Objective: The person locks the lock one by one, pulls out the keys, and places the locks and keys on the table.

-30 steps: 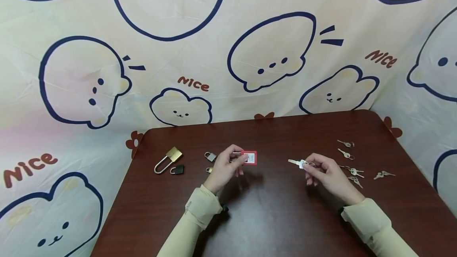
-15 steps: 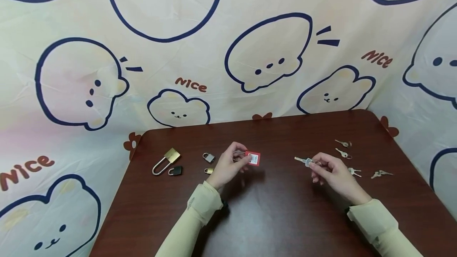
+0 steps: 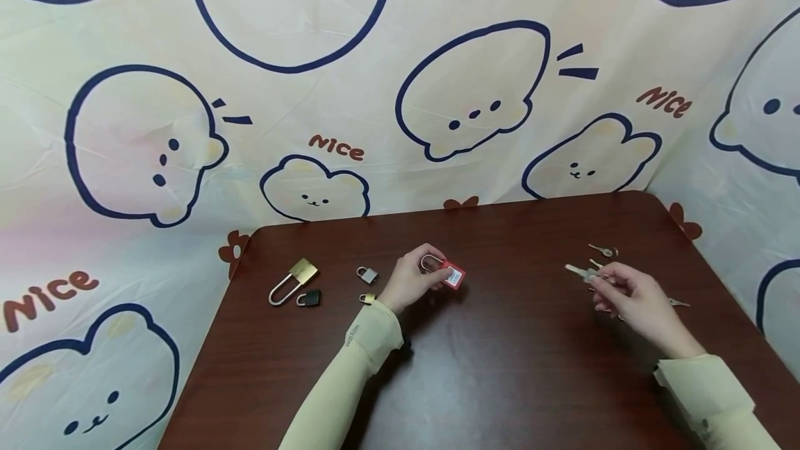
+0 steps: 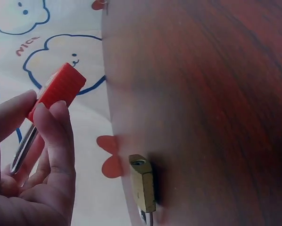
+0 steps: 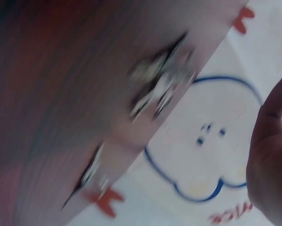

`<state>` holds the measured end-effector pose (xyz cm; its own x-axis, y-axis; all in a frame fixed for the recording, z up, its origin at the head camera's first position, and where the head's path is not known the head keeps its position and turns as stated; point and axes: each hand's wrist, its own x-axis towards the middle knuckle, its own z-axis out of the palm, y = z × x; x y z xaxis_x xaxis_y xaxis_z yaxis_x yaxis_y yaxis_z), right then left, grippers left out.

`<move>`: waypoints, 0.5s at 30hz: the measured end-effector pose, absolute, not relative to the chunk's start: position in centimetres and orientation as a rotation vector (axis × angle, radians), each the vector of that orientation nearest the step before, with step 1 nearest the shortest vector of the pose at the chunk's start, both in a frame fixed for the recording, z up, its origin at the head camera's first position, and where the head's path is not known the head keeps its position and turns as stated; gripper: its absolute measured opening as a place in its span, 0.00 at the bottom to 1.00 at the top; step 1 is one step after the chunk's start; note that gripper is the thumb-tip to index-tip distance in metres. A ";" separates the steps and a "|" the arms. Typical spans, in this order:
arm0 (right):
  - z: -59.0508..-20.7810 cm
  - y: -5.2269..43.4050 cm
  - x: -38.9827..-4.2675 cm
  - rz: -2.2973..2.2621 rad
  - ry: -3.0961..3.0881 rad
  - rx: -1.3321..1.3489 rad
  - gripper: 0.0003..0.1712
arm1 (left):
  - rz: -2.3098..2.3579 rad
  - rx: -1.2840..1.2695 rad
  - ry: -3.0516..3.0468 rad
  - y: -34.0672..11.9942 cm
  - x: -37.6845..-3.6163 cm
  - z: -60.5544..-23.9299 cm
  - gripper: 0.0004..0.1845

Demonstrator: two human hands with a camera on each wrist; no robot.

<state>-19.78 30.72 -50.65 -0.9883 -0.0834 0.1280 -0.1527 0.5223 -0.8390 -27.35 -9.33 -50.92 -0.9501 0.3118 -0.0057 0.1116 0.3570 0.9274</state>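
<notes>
Left hand [image 3: 409, 283] pinches the red padlock [image 3: 451, 273] just off the counter [image 3: 500, 367], shackle toward the palm so the body's end faces outward. Right hand [image 3: 631, 297] pinches a key [image 3: 578, 271] by its bow, blade pointing left toward the lock, well apart from it. Spare keys [image 3: 603, 251] lie beside the right hand; other padlocks [image 3: 294, 280] lie left.

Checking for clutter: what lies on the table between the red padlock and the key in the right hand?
Nothing: in the head view only bare table lies between red padlock and key.
</notes>
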 end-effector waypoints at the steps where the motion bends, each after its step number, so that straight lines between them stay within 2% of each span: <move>1: -50.6 31.5 -19.6 1.454 -2.684 0.180 0.10 | 1.623 0.379 2.444 -9.2 -27.4 -51.0 0.13; 7: -51.1 37.4 -18.2 1.380 -2.681 -0.049 0.11 | 1.511 0.347 2.476 -8.3 -27.8 -51.7 0.13; 14: -52.9 42.7 -16.8 1.287 -2.702 -0.383 0.20 | 1.436 0.313 2.502 -7.9 -28.0 -51.8 0.17; 15: -53.2 43.2 -16.6 1.284 -2.702 -0.418 0.18 | 1.419 0.319 2.515 -7.9 -28.0 -51.8 0.17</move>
<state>-16.60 43.22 -53.17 -0.9545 0.2981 -0.0094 0.1956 0.6019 -0.7743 -28.04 -7.90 -51.82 -0.9484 0.3020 -0.0968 0.0733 0.5056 0.8597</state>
